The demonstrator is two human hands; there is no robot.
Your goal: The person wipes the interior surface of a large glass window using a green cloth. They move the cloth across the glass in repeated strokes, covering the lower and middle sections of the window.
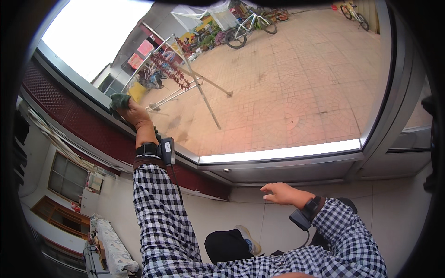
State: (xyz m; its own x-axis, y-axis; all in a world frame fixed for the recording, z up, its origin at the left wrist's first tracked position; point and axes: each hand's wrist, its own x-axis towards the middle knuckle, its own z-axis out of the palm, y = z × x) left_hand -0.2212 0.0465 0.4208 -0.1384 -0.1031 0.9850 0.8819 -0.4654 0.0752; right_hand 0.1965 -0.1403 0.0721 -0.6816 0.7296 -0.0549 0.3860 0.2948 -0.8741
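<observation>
My left hand [135, 113] reaches up along the left edge of a large window. Bunched in its fingers is a dark green cloth [120, 101], against or very near the glass beside the metal frame [80, 79]. Whether the cloth touches the glass or the frame I cannot tell. My right hand [286, 194] hovers low in front of the lower metal panel [288, 172], holding nothing, its fingers slightly apart. Each wrist wears a black band with a small box, the left box [168, 151] and the right box [300, 219], with a cable running from each.
Through the glass pane [295, 87] show a tiled yard, a metal drying rack [200, 93] with strung red items, and bicycles. A dark red textured panel [80, 114] borders the window at left. Indoors, a cloth-covered piece of furniture [113, 246] stands on the tiled floor [215, 212].
</observation>
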